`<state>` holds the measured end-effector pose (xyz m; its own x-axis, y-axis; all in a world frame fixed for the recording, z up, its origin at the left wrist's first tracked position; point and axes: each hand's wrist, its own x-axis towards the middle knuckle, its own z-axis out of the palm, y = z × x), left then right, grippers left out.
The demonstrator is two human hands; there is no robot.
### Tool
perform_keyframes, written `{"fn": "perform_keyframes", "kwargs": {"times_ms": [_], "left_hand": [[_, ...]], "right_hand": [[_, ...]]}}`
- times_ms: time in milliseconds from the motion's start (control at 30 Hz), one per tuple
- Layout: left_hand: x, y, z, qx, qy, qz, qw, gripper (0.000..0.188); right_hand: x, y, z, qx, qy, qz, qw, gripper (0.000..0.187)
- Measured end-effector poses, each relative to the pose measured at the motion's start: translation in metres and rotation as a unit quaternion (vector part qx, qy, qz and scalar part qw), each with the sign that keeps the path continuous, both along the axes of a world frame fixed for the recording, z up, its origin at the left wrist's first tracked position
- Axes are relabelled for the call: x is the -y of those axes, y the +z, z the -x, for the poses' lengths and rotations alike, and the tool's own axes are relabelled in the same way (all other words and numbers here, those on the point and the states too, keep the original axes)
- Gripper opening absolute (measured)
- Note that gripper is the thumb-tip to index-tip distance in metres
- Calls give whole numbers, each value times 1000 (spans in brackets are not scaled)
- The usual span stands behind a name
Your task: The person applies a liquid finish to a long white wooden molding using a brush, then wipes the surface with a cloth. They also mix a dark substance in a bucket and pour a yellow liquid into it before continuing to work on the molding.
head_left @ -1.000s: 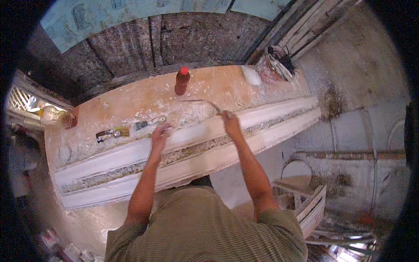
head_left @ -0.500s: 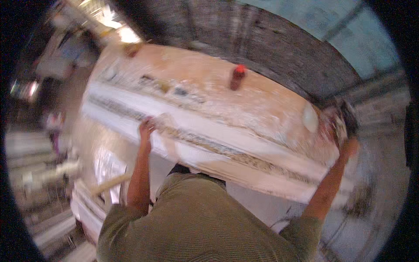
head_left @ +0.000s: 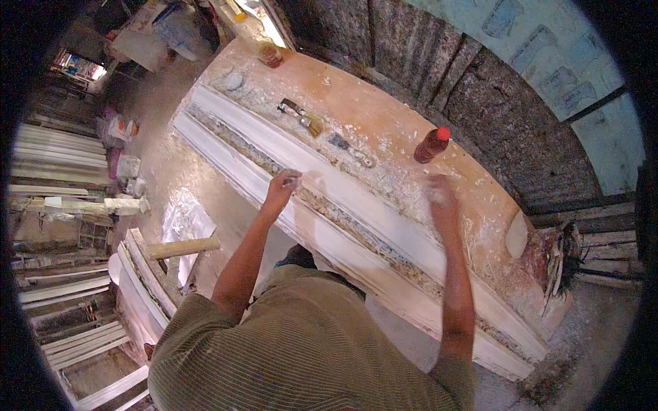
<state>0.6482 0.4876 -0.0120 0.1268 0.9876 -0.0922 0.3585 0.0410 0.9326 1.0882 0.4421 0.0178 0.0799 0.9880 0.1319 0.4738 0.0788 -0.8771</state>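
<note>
Two long white plaster mouldings (head_left: 274, 148) lie side by side along the near part of the table, with a rough gritty gap between them. My left hand (head_left: 282, 185) is over the nearer moulding at that gap, its fingers curled in; whatever they pinch is too small to make out. Smeared by motion, my right hand (head_left: 441, 195) is above the far moulding, near a dark red bottle (head_left: 430, 146) with a red cap. Its fingers cannot be read. Beyond the mouldings lie a paintbrush (head_left: 312, 125) with pale bristles and a small dark-ended tool (head_left: 340, 141).
White crumbs litter the orange-brown tabletop (head_left: 363, 96). A white oval piece (head_left: 516, 234) and a dark bundle of scraps (head_left: 558, 260) are at its right end. Another brownish bottle (head_left: 270, 56) stands at the far left corner. Long white strips (head_left: 58, 154) are stacked on the left.
My right hand has come from the table's right end leftward over the mouldings. My left hand stays by the gritty gap. The whole view has turned and shifted.
</note>
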Motion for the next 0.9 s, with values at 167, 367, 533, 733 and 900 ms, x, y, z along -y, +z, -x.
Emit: {"fn": "perform_keyframes", "kwargs": {"times_ms": [167,367,533,733,900], "left_hand": [[-106,-15,19,-129,-63,-129,981,25],[-221,-56,45,-361,-177,-270,875,40],[-255,-88,42,-413,-225,-292,833,38],[-251,-38,90,-112,-98,-228,962,36],[-218,-16,142,181,119,-125,968,32]], "right_hand": [[-95,-67,152,240,80,-22,967,38],[-138,-74,200,365,25,155,917,44],[-172,-77,237,211,-153,120,958,35],[-249,-88,289,201,-80,96,972,38],[-276,-99,318,372,88,90,920,46]]}}
